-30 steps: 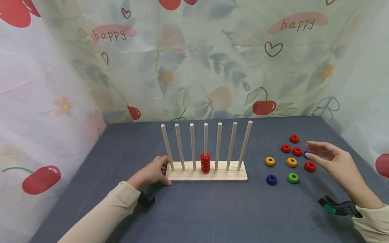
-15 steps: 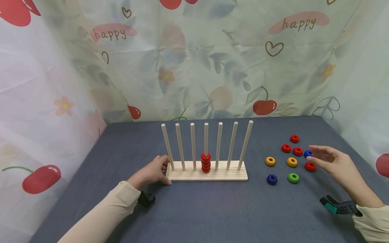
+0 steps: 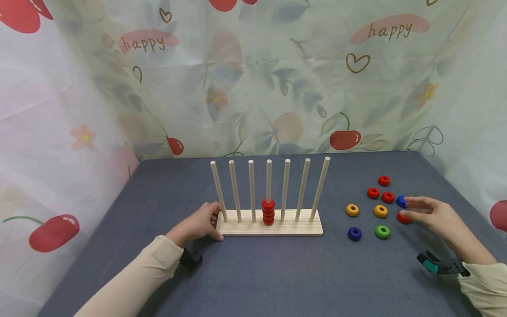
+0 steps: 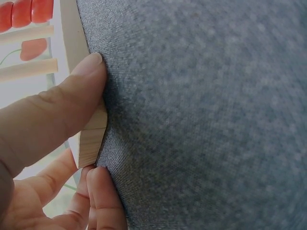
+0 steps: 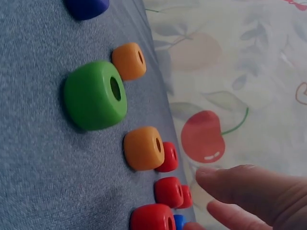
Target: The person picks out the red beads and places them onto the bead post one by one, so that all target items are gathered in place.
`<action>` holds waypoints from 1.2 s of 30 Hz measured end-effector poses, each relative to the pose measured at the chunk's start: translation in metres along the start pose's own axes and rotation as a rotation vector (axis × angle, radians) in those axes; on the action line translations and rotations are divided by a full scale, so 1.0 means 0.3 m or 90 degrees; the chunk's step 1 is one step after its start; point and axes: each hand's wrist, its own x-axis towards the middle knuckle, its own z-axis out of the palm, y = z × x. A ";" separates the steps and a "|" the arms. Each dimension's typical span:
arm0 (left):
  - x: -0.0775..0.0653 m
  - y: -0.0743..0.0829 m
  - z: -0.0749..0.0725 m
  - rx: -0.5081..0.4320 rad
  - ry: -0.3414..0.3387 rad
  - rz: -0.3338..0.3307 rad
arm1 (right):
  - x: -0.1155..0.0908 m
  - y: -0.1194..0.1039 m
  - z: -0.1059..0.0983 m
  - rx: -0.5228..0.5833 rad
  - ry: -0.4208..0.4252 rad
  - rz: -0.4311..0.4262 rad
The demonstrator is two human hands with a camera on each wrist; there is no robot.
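Note:
In the head view, a pale wooden peg rack (image 3: 233, 227) with several upright pegs stands mid-table, red beads (image 3: 268, 212) stacked on its middle peg. My left hand (image 3: 201, 222) grips the rack's left end, thumb along the front edge and fingers around the end, as the left wrist view also shows. At the right, my right hand (image 3: 439, 219) hovers with thumb and fingers apart and nothing between them. Its thumb overlaps a red bead (image 3: 402, 217), and its fingertips are right by a blue bead (image 3: 401, 201). In the right wrist view, its fingers (image 5: 249, 187) come in at lower right.
Left of the right hand lie several loose beads: red ones (image 3: 373, 193), yellow ones (image 3: 352, 210), a dark blue one (image 3: 354, 234) and a green one (image 3: 382, 232). Behind the dark table (image 3: 277, 277) hangs a printed curtain (image 3: 257, 88).
My right hand has lowered toward the near red bead, its thumb now partly covering it, and the blue bead shows more. The left hand and the rack have stayed put.

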 end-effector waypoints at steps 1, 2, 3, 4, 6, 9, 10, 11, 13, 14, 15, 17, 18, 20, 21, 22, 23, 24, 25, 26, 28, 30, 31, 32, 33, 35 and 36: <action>0.000 0.001 0.000 0.001 0.001 -0.003 | 0.003 0.004 0.000 -0.004 -0.005 -0.001; 0.002 0.000 0.001 0.001 0.001 -0.005 | 0.006 0.008 0.001 -0.008 -0.010 -0.001; 0.003 0.000 0.001 0.003 0.000 -0.007 | 0.009 0.012 0.001 -0.008 -0.017 0.001; 0.003 0.000 0.001 0.005 0.000 -0.009 | 0.011 0.015 0.001 -0.009 -0.024 0.003; 0.004 0.001 0.000 0.004 0.001 -0.015 | 0.015 0.020 0.002 -0.009 -0.037 0.005; 0.004 0.000 0.000 0.006 0.000 -0.016 | 0.017 0.025 0.005 -0.011 -0.048 -0.003; 0.003 0.001 0.000 0.005 0.000 -0.016 | 0.017 0.026 0.007 -0.015 -0.048 -0.010; 0.003 0.001 -0.001 0.005 0.000 -0.015 | 0.017 0.027 0.009 -0.018 -0.047 -0.019; 0.002 0.002 -0.002 0.004 -0.001 -0.013 | 0.018 0.029 0.011 -0.022 -0.046 -0.031; 0.001 0.003 -0.002 0.004 -0.001 -0.013 | 0.019 0.030 0.011 -0.023 -0.047 -0.035; 0.001 0.004 -0.003 0.004 0.000 -0.012 | 0.019 0.031 0.011 -0.023 -0.048 -0.038; 0.000 0.005 -0.003 0.005 0.000 -0.011 | 0.021 0.033 0.010 -0.022 -0.053 -0.038; 0.000 0.005 -0.004 0.005 0.000 -0.010 | 0.022 0.033 0.010 -0.022 -0.054 -0.037; -0.001 0.007 -0.004 0.005 0.000 -0.011 | 0.024 0.034 0.009 -0.023 -0.059 -0.032; -0.001 0.007 -0.004 0.004 0.000 -0.012 | 0.025 0.035 0.009 -0.023 -0.061 -0.031; -0.001 0.007 -0.004 0.004 0.000 -0.014 | 0.026 0.036 0.009 -0.023 -0.062 -0.029; -0.001 0.007 -0.004 0.003 0.000 -0.014 | 0.029 0.037 0.008 -0.024 -0.063 -0.025; -0.001 0.007 -0.004 0.002 0.000 -0.015 | 0.032 0.040 0.007 -0.024 -0.066 -0.021; -0.002 0.007 -0.004 0.001 -0.001 -0.013 | 0.034 0.043 0.007 -0.023 -0.068 -0.020; -0.003 0.007 -0.004 0.001 -0.001 -0.011 | 0.035 0.046 0.007 -0.023 -0.068 -0.019; -0.005 0.007 -0.005 0.001 -0.003 -0.007 | 0.039 0.049 0.006 -0.022 -0.070 -0.014; -0.006 0.008 -0.004 0.002 -0.002 -0.006 | 0.041 0.049 0.006 -0.021 -0.071 -0.008; -0.008 0.010 -0.004 0.001 -0.002 -0.006 | 0.040 0.048 0.006 -0.020 -0.070 -0.007; -0.008 0.011 -0.004 0.002 -0.001 -0.009 | 0.040 0.047 0.006 -0.021 -0.071 -0.003; -0.008 0.012 -0.004 0.002 -0.001 -0.012 | 0.041 0.046 0.005 -0.020 -0.071 0.001; -0.008 0.013 -0.005 0.002 0.000 -0.016 | 0.042 0.044 0.006 -0.021 -0.068 0.003; -0.008 0.014 -0.006 0.001 0.000 -0.016 | 0.043 0.044 0.007 -0.022 -0.065 0.003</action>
